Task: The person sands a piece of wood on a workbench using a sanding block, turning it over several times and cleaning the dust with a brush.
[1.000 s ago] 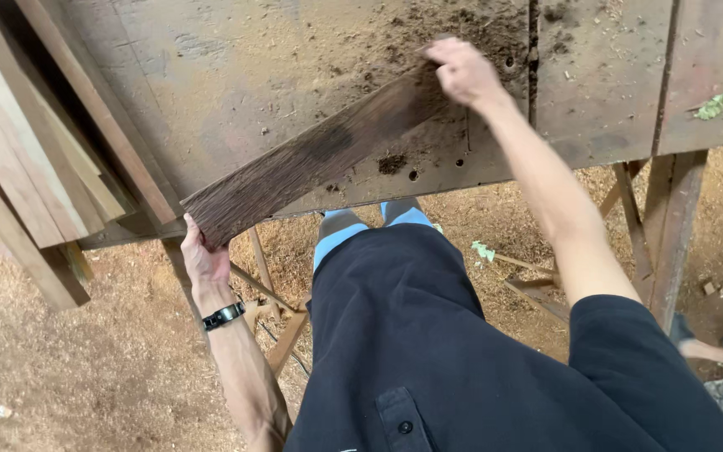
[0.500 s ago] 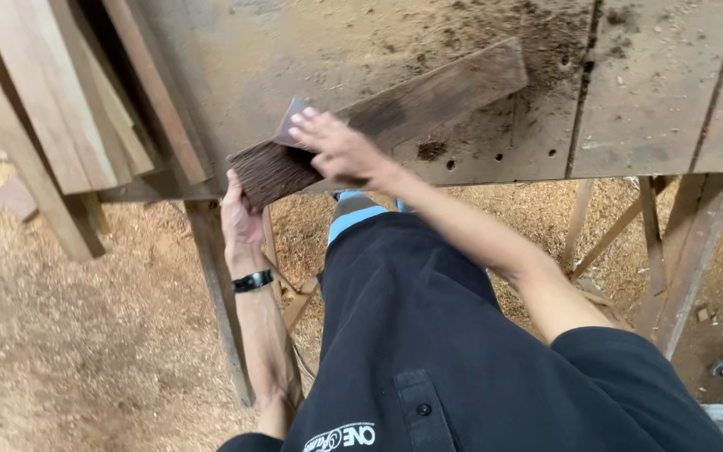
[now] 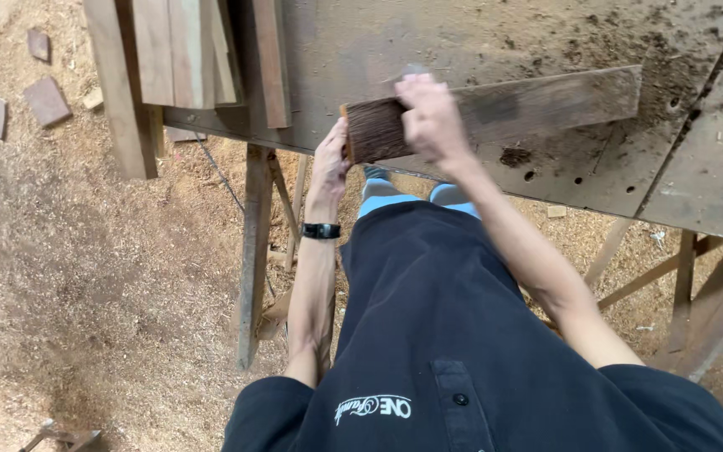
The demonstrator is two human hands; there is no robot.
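While plank [image 3: 537, 109] lies on table [image 3: 462, 33], both hands grip near end: left [image 3: 330, 163], right [image 3: 430, 117].

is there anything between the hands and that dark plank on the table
No, nothing visible. The right hand lies directly on top of the dark plank near its end, and the left hand grips that end from below at the table edge. Both touch the wood itself.

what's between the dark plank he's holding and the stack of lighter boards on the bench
In the head view, only bare, dusty benchtop lies between the dark plank and the stacked boards.
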